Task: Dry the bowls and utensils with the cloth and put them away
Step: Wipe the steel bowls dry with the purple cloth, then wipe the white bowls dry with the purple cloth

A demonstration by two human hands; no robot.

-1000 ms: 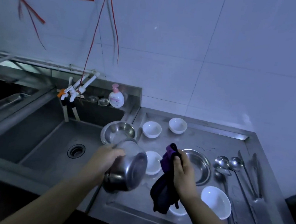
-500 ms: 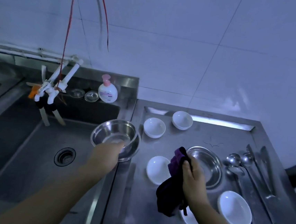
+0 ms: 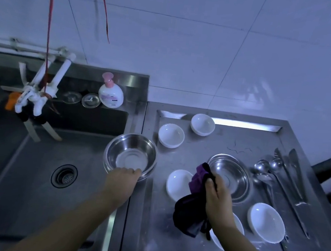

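While the near rim of the steel bowl (image 3: 131,154) is pinched in the left hand (image 3: 122,180), the purple cloth (image 3: 193,201) is kept bunched in the right hand (image 3: 216,199).

The bowl, nested in another at frame centre on the ledge between sink (image 3: 34,173) and counter (image 3: 198,148), is best released level; white bowls (image 3: 171,135) and ladles (image 3: 267,169) at right await drying.

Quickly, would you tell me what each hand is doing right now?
Left hand: grips the near rim of the steel bowl.
Right hand: holds the purple cloth.
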